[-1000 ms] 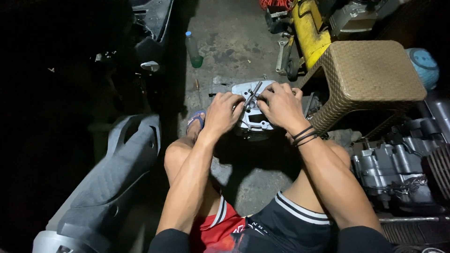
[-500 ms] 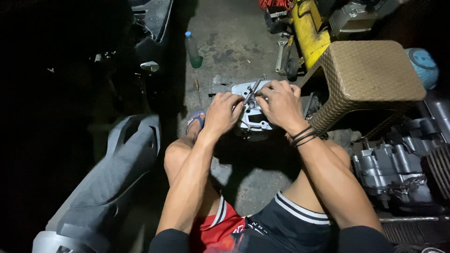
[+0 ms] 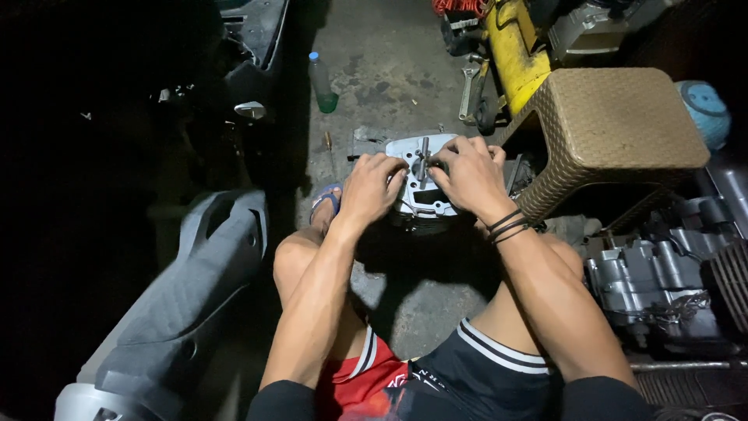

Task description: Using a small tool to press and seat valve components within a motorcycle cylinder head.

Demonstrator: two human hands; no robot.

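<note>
A silver metal engine cylinder head (image 3: 413, 204) rests on the concrete floor between my knees. My left hand (image 3: 372, 187) presses on its left side, fingers curled over the edge. My right hand (image 3: 467, 173) covers its right side, and its fingertips pinch a thin metal tool (image 3: 423, 156) that stands upright over the part's middle. Black bands circle my right wrist.
A tan woven stool (image 3: 615, 129) stands right of my hands, with a grey engine block (image 3: 650, 292) below it. A plastic bottle (image 3: 321, 82) and a wrench (image 3: 467, 86) lie on the floor ahead. Grey scooter body panels (image 3: 179, 296) sit at left, yellow equipment (image 3: 518, 51) behind.
The metal tool went from slanted to nearly upright. My right hand's fingers shifted slightly on it; my left hand stayed on the part.
</note>
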